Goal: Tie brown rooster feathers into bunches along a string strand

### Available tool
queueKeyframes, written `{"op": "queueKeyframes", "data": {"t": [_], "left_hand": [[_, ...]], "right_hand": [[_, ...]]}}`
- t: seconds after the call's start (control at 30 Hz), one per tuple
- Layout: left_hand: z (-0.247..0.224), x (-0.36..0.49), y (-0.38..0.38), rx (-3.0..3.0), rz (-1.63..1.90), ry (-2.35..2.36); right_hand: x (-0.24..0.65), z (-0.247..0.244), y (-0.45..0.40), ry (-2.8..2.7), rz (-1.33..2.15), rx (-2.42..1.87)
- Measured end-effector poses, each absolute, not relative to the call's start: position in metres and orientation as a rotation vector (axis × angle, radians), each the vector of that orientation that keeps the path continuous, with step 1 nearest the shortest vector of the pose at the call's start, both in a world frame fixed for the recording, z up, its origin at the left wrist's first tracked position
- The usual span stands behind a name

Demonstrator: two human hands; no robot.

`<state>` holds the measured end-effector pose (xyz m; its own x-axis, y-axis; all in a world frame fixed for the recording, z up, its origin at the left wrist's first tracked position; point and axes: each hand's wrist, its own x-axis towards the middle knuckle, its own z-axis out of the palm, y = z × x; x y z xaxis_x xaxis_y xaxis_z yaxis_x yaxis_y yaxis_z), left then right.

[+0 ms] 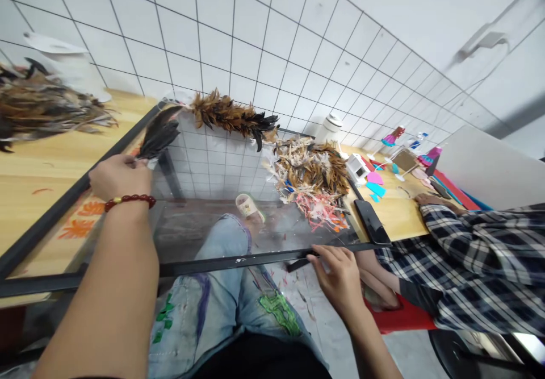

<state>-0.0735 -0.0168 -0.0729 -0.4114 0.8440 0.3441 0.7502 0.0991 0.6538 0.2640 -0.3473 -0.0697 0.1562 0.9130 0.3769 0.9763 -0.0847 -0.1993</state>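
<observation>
My left hand (121, 177), with a red bead bracelet at its wrist, pinches the base of a bunch of dark feathers (159, 134) over the left side of a black-framed glass panel (204, 220). At the front edge of the frame, my right hand (336, 271) has its fingers curled around a thin black object (300, 263); what it is cannot be made out. A strip of brown and black feathers (230, 115) lies along the back of the glass. To its right rests a loose pile of brown, white and pink feathers (315, 169).
More feathers (46, 106) lie on the wooden table (51, 163) at left. A phone (371, 221), a white device (357, 169), a white bottle (330, 128) and coloured pieces stand or lie at right. A person in a plaid shirt (494, 248) sits there. A tiled wall rises behind.
</observation>
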Motion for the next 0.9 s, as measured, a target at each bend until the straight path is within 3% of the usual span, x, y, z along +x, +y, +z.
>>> {"op": "queueKeyframes", "data": {"t": [0.1, 0.23, 0.43, 0.63, 0.9], "left_hand": [[-0.068, -0.074, -0.017, 1.353, 1.068, 2.345], [-0.060, -0.066, -0.026, 1.382, 1.245, 2.339], [-0.057, -0.023, -0.050, 2.120, 1.508, 2.020], [-0.064, 0.008, -0.063, 2.575, 1.379, 1.642], [-0.069, 0.014, -0.066, 2.623, 1.458, 1.401]], "right_hand": [[0.289, -0.055, -0.360, -1.729, -0.212, -1.963], [0.294, -0.024, -0.322, -1.815, -0.198, -1.748], [0.287, 0.007, -0.181, -1.970, -0.146, -2.103], [0.275, -0.005, -0.063, -1.748, -0.049, -2.425], [0.271, -0.021, -0.008, -1.638, 0.272, -2.394]]}}
